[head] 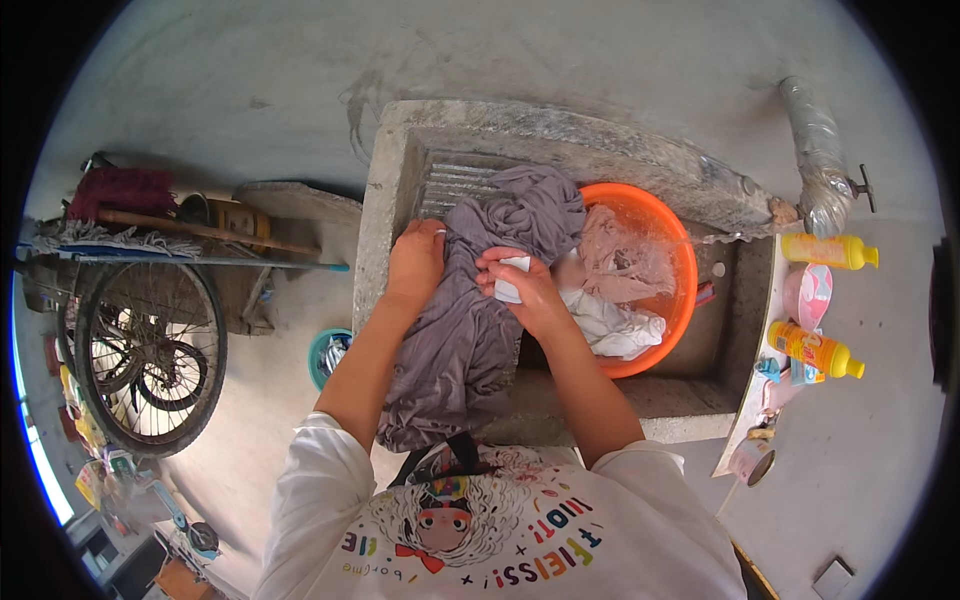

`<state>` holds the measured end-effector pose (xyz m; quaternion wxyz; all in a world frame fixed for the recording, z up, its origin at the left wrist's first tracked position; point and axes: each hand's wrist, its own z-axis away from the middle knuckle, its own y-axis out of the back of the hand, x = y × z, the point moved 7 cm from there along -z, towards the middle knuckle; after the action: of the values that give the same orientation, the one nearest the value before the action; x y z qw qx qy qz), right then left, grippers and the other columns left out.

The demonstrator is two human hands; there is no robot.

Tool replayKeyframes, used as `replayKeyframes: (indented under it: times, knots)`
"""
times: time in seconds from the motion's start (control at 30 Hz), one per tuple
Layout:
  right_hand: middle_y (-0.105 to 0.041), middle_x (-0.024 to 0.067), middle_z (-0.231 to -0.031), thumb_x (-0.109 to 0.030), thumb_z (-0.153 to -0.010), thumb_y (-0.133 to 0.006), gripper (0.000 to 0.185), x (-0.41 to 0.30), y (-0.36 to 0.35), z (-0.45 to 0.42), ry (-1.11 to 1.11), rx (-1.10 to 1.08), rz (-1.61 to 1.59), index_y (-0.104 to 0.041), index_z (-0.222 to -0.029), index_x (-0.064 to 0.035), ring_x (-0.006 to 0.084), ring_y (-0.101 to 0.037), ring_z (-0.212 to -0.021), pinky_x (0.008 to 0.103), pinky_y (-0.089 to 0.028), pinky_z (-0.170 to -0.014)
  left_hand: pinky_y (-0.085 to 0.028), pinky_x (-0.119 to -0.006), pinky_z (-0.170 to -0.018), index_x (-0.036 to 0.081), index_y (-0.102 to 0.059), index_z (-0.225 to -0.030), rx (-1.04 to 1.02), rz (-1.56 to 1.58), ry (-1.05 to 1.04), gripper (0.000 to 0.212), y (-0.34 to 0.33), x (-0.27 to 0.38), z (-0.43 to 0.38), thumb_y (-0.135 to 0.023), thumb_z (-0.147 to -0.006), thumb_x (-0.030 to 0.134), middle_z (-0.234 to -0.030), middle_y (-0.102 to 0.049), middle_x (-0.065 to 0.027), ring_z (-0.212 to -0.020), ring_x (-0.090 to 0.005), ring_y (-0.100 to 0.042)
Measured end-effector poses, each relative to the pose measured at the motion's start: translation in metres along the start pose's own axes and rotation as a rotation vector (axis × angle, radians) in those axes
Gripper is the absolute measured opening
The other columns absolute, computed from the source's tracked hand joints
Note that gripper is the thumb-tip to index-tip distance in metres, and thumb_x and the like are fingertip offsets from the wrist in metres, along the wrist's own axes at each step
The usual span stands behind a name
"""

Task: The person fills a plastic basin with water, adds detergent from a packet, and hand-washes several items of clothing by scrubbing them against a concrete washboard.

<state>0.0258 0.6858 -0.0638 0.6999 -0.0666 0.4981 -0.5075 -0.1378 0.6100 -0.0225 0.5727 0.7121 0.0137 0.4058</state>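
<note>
A grey-purple garment [465,345] lies across the ribbed washboard part of a concrete laundry sink [375,217] and hangs over its near edge. My left hand [418,259] rests on the garment's left side, its fingers curled, a ring on one finger; whether it grips the cloth is hidden. Over the middle of the garment, my right hand [521,283] holds a white bar [511,280], which looks like soap. Right of it, an orange basin [686,277] in the sink holds water, a pinkish cloth [622,255] and a white cloth [619,326].
Water runs from a wrapped tap pipe [821,157] toward the basin. A ledge at right bears yellow bottles [825,251], a pink cup [808,296] and a tin [751,460]. At left are a teal bucket [319,360], a bicycle wheel [150,360] and a mop [135,241].
</note>
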Motion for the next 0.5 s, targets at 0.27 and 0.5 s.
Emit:
replayKeyframes:
  times: [0.27,0.5]
  knots:
    - [-0.059,0.0118,-0.13,-0.019,-0.098,-0.06,0.036,-0.032,-0.014,0.027,0.245,-0.224,-0.425,-0.056,-0.132,-0.0095,0.0312,-0.059,-0.117,0.0488,-0.053,-0.093,-0.038,-0.049,-0.103,0.01,-0.055,-0.135,-0.065,0.094,-0.43,0.051,0.023,0.114,0.065,-0.065,-0.085,0.006,-0.133,-0.052,-0.0163,-0.123,-0.0379,-0.048]
    - [-0.063,0.0057,-0.087,-0.043,-0.103,-0.051,0.038,-0.089,0.019,0.004,0.08,-0.119,-0.445,-0.064,-0.104,-0.0078,0.0195,-0.06,-0.076,0.0344,-0.048,-0.062,-0.04,-0.047,-0.097,0.01,-0.059,-0.126,-0.163,-0.192,-0.374,0.047,-0.005,0.106,0.056,-0.071,-0.081,0.018,-0.126,-0.054,-0.0151,-0.114,-0.0344,-0.052]
